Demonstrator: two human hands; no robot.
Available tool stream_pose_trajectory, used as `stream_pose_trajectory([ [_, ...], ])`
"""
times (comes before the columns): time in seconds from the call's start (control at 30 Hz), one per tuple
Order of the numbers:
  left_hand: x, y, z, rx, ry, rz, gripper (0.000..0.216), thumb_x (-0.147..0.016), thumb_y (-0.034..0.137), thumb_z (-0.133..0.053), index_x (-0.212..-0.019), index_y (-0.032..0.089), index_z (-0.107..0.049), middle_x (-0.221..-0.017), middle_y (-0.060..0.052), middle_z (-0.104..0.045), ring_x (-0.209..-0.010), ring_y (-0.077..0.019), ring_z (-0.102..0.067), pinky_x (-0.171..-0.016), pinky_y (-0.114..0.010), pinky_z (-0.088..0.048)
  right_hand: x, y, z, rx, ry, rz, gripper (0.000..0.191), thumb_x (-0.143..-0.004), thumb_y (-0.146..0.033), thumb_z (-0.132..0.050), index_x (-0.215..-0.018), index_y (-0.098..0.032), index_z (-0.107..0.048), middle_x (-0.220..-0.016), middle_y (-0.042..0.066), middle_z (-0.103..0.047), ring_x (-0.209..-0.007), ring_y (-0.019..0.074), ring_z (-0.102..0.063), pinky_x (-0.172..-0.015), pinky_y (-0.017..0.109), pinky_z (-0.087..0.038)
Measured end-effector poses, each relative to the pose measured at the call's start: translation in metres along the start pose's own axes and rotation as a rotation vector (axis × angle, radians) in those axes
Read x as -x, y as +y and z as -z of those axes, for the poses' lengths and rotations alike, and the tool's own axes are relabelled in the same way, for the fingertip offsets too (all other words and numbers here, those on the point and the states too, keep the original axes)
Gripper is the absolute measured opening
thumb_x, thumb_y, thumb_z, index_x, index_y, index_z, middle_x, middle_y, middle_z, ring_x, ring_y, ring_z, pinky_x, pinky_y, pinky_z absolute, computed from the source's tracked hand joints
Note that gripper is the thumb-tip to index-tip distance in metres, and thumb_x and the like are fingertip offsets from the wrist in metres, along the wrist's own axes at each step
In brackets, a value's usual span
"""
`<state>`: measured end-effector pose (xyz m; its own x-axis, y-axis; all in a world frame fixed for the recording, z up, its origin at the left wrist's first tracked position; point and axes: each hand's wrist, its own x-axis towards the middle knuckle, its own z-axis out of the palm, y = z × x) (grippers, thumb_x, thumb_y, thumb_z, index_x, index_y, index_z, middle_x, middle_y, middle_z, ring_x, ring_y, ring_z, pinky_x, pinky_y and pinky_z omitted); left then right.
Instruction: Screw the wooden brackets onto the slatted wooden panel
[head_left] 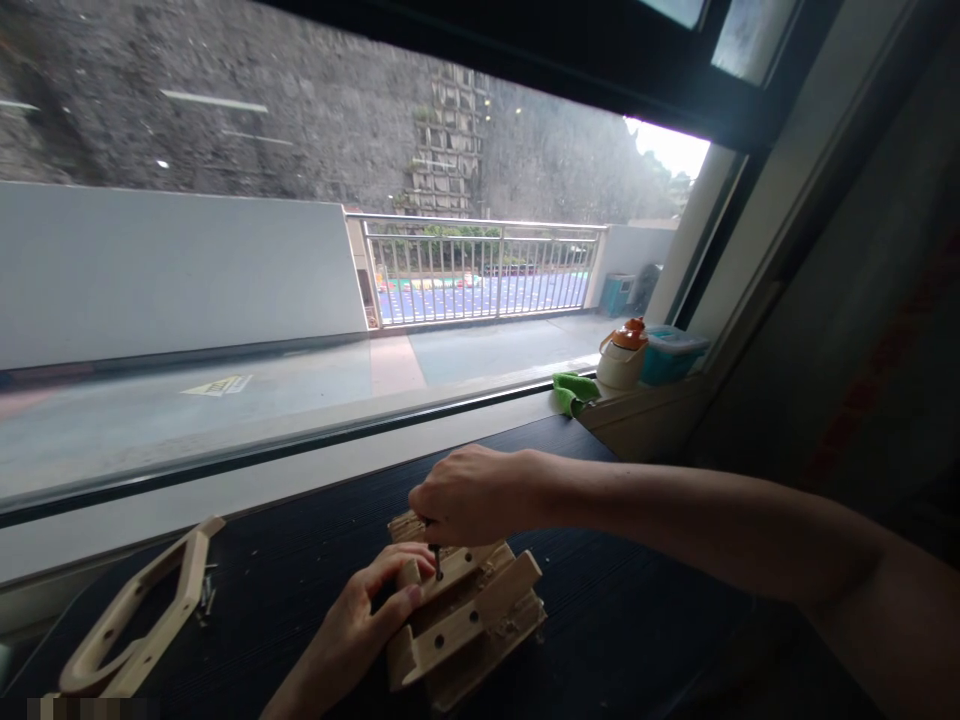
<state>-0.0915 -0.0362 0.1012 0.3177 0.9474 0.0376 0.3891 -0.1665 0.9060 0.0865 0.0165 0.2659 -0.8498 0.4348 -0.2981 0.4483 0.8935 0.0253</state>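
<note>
A small wooden assembly [472, 625] of slotted blocks with round holes lies on the dark tabletop [637, 640] near the front. My left hand [360, 625] is wrapped round its left end, thumb on top. Above the piece, my right hand [469, 495] is closed in a pinch on a thin dark screw or tool tip [438, 562] that stands upright over a hole in the wood. What the right fingers hold above that tip is hidden.
A curved wooden frame piece [139, 615] lies at the left with several small screws [208, 592] beside it. On the sill at the right are a green cloth [574, 390], a white kettle with an orange lid [622, 355] and a teal box [671, 355]. A large window runs behind the table.
</note>
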Motion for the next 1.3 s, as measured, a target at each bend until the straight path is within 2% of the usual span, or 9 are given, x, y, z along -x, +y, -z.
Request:
stream_pose_trajectory([
  [0.13,0.0,-0.002,0.0,0.007,-0.01,0.002,0.029,-0.082,0.044,-0.054,-0.092,0.021,-0.069,-0.115,-0.008,-0.065,-0.111,-0.0295,-0.058,-0.097,-0.037,-0.044,0.001,-0.004,0.005,0.026,-0.021,0.042,0.02,-0.088,-0.02,-0.052,-0.1,-0.014,-0.067,-0.088,0.006,-0.07,-0.083,0.0191,-0.064,-0.051,0.028,-0.03],
  [0.27,0.001,-0.002,0.0,-0.01,-0.022,0.026,0.031,-0.083,0.046,-0.053,-0.093,0.021,-0.069,-0.112,-0.008,-0.066,-0.107,-0.0294,-0.059,-0.098,-0.04,-0.043,0.0,-0.005,0.01,0.014,-0.059,0.129,0.019,-0.086,-0.01,-0.05,-0.095,-0.017,-0.066,-0.087,0.002,-0.068,-0.081,0.0148,-0.062,-0.051,0.026,-0.03],
  [0.47,0.001,0.0,0.001,0.007,-0.017,-0.001,0.029,-0.083,0.045,-0.054,-0.092,0.021,-0.069,-0.113,-0.008,-0.066,-0.109,-0.0301,-0.058,-0.099,-0.039,-0.043,-0.005,-0.004,0.007,0.004,-0.068,0.102,0.016,-0.088,-0.014,-0.052,-0.098,-0.014,-0.065,-0.089,0.004,-0.069,-0.078,0.0158,-0.062,-0.051,0.026,-0.032],
  [0.63,0.001,-0.001,0.0,0.021,-0.011,-0.026,0.025,-0.083,0.042,-0.055,-0.088,0.022,-0.069,-0.112,-0.007,-0.066,-0.108,-0.0287,-0.059,-0.097,-0.036,-0.045,-0.008,0.002,0.0,-0.059,-0.029,0.013,0.025,-0.094,-0.025,-0.046,-0.102,-0.01,-0.064,-0.094,0.01,-0.07,-0.085,0.0194,-0.064,-0.057,0.027,-0.039],
  [0.83,0.001,-0.002,0.0,0.008,-0.017,-0.015,0.028,-0.084,0.043,-0.053,-0.092,0.021,-0.068,-0.114,-0.008,-0.065,-0.108,-0.0287,-0.058,-0.096,-0.037,-0.044,-0.005,-0.001,0.001,-0.047,0.004,-0.023,0.026,-0.093,-0.027,-0.045,-0.095,-0.011,-0.065,-0.091,0.01,-0.07,-0.085,0.0214,-0.065,-0.055,0.028,-0.037],
  [0.93,0.001,0.0,0.0,-0.014,-0.015,0.011,0.028,-0.083,0.044,-0.054,-0.091,0.021,-0.069,-0.109,-0.007,-0.067,-0.102,-0.0277,-0.061,-0.094,-0.036,-0.046,-0.002,-0.007,0.007,-0.002,-0.033,0.037,0.018,-0.088,-0.018,-0.051,-0.096,-0.016,-0.067,-0.092,0.004,-0.07,-0.085,0.0194,-0.064,-0.055,0.028,-0.034],
  [1.07,0.001,0.004,0.001,-0.023,-0.033,0.019,0.031,-0.084,0.047,-0.053,-0.09,0.021,-0.069,-0.097,-0.005,-0.07,-0.092,-0.0258,-0.064,-0.087,-0.034,-0.049,-0.003,-0.009,0.006,-0.01,-0.109,0.101,0.022,-0.083,-0.009,-0.054,-0.096,-0.018,-0.068,-0.092,0.002,-0.069,-0.087,0.0174,-0.063,-0.053,0.026,-0.033],
  [1.3,0.001,0.001,0.001,-0.031,-0.002,0.005,0.031,-0.083,0.047,-0.055,-0.091,0.022,-0.071,-0.111,-0.007,-0.068,-0.113,-0.0306,-0.057,-0.1,-0.038,-0.043,-0.008,0.0,-0.004,-0.053,-0.092,0.098,0.019,-0.088,-0.018,-0.049,-0.094,-0.013,-0.066,-0.092,0.007,-0.07,-0.083,0.0183,-0.063,-0.055,0.026,-0.035],
])
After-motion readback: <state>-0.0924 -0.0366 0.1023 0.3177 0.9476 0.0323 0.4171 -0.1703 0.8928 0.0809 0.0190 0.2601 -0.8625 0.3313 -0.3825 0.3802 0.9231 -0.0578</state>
